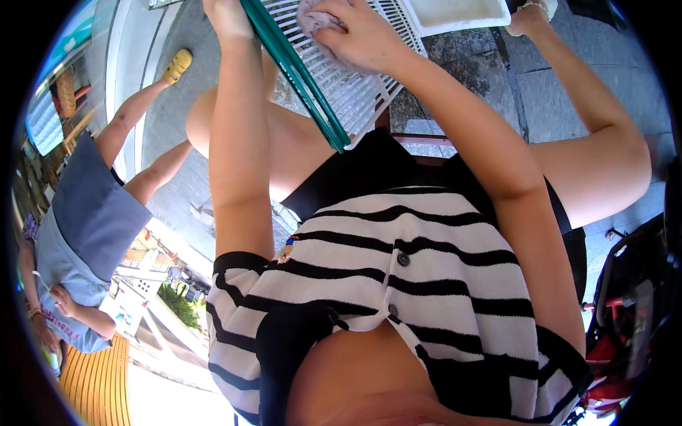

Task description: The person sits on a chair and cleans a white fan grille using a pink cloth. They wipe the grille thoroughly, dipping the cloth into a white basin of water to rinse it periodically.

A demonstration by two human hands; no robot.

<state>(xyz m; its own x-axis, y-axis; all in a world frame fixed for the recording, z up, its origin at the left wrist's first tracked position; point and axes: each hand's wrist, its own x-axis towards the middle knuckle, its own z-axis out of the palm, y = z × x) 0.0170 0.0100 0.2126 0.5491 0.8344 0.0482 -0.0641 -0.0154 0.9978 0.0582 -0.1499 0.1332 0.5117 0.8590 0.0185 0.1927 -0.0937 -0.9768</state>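
A white slatted plastic panel with a dark green edge strip slants across the top middle, its near corner over my lap. My right hand presses a crumpled greyish-pink cloth against the slats, its fingers bunched around the fabric. At the top rim, my left hand lies alongside the green strip. Its fingers are cut off by the picture's edge, so their grip is hidden. The panel's far end is also out of view.
A white plastic tray is at the top right, by my foot. Grey stone paving spreads beneath. To the left stands another person in a blue-grey skirt and yellow shoes. A red and black vehicle is at the right.
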